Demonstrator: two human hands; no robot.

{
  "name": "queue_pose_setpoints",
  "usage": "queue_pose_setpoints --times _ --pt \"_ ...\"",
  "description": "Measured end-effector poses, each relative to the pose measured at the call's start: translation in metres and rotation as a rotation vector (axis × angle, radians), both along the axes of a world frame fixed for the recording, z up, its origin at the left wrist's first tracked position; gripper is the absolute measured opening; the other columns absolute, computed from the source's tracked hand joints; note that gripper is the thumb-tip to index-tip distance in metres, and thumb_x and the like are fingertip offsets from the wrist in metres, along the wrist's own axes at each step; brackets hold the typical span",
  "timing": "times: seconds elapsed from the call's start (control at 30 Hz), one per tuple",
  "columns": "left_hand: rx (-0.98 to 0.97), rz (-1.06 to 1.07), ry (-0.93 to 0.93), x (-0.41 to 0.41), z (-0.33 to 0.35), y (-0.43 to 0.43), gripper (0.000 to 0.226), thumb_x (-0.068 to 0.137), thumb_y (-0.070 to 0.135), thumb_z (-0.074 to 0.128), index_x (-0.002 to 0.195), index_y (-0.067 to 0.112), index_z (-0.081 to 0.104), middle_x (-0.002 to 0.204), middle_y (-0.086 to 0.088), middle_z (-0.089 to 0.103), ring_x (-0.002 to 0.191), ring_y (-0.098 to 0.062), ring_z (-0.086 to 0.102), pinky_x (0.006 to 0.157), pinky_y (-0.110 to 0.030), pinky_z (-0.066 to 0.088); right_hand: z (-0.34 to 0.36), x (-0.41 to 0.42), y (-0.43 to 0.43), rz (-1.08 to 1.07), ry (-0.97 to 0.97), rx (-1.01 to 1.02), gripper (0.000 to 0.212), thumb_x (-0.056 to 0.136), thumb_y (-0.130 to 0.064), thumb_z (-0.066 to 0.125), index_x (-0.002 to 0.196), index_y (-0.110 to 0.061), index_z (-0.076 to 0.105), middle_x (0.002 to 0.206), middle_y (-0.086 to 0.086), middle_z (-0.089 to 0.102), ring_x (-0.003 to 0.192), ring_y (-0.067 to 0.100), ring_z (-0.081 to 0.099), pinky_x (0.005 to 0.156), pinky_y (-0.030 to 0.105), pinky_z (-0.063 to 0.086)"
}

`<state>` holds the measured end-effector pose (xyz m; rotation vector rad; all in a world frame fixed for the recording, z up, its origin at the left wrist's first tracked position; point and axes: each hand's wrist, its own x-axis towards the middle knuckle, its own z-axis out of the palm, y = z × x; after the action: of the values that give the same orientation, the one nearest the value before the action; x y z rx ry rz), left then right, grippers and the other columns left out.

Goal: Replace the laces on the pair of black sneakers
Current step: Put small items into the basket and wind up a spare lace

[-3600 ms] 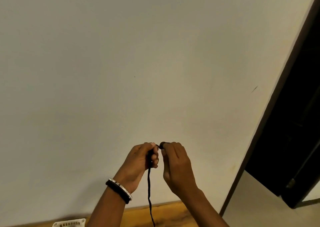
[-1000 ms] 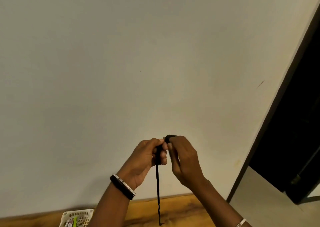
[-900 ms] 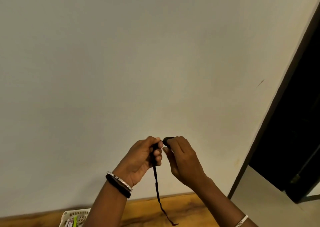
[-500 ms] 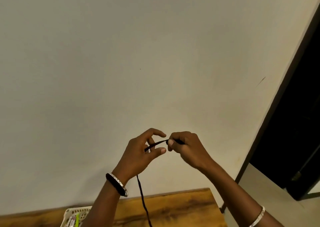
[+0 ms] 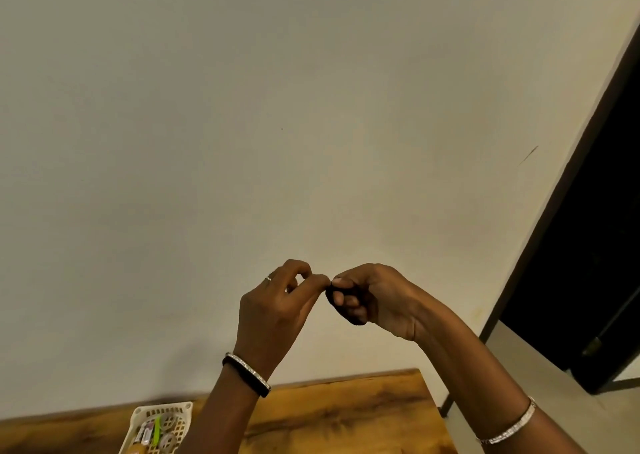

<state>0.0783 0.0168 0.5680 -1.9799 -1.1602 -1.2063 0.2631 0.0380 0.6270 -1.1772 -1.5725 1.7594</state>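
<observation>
The person is holding both hands up before the pale wall (image 5: 242, 124), above the wooden table (image 5: 346, 415). The right hand (image 5: 377, 301) is curling its fingers round a bunched black shoelace (image 5: 330, 294). The left hand (image 5: 273, 311) is pinching thumb and forefinger together right against the lace's end (I cannot tell whether any lace lies between them). A white plastic basket (image 5: 162, 409) is sitting on the table's left.

Most of the frame is a plain off-white wall (image 5: 242, 107), with a black doorway (image 5: 595, 245) down the right edge. At the bottom, the table (image 5: 346, 415) is warm brown wood streaked with dark grain, and the basket (image 5: 162, 409) at lower left is cream lattice. The lace (image 5: 333, 293) at centre is black. The wristband (image 5: 246, 374) at lower centre is black and silver.
</observation>
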Motion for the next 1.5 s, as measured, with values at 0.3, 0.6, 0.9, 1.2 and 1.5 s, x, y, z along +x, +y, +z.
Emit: queue_pose_setpoints --times 0.3,0.6,0.9,1.2,1.5 --pt "-0.052 0.132 -0.183 0.01 -0.013 0.007 0.011 0.091 0.026 0.066 0.095 0.026 0.076 0.103 0.005 0.07 0.095 -0.016 0.062 0.084 -0.031 0.04 -0.004 -0.01 0.0 -0.068 0.092 -0.003 0.031 0.099 -0.016 0.048 0.076 -0.003 0.064 0.064 0.005 0.045 0.055 0.017 0.042 0.054 0.027 0.035" --pt "-0.762 -0.132 -0.683 0.02 -0.017 0.002 0.015 0.093 0.033 0.065 0.085 0.027 0.076 0.077 0.021 0.071 0.08 0.004 0.065 0.073 -0.011 0.046 -0.015 -0.022 -0.003 -0.328 0.494 -0.029 0.028 0.098 -0.017 0.062 0.105 0.008 0.072 0.088 0.016 0.07 0.076 0.023 0.067 0.078 0.032 0.06" --pt "-1.287 -0.494 -0.989 0.022 0.01 -0.015 0.026 0.098 0.033 0.057 0.099 0.019 0.078 0.093 -0.001 0.076 0.094 -0.012 0.071 0.095 -0.035 0.048 -0.024 -0.021 0.01 -0.597 0.552 0.375 0.021 0.099 -0.009 0.06 0.115 0.001 0.071 0.104 0.019 0.075 0.098 0.03 0.073 0.093 0.037 0.058" --pt "-1.244 -0.645 -1.185 0.004 0.042 -0.017 0.028 0.096 0.026 0.057 0.093 0.009 0.079 0.08 -0.008 0.067 0.08 -0.018 0.066 0.089 -0.039 0.05 -0.064 -0.01 0.008 -0.348 -0.204 1.3 0.028 0.104 -0.02 0.051 0.126 -0.009 0.065 0.117 -0.001 0.069 0.108 0.01 0.064 0.092 0.025 0.051" --pt "-1.095 -0.366 -1.147 -0.012 0.045 -0.007 0.036 0.094 0.044 0.059 0.083 0.014 0.074 0.059 0.0 0.053 0.059 -0.014 0.053 0.067 -0.03 0.052 -0.053 -0.015 0.003 -0.363 -0.263 1.151 0.024 0.101 -0.016 0.054 0.08 -0.018 0.065 0.066 -0.009 0.057 0.06 0.009 0.049 0.057 0.014 0.032"
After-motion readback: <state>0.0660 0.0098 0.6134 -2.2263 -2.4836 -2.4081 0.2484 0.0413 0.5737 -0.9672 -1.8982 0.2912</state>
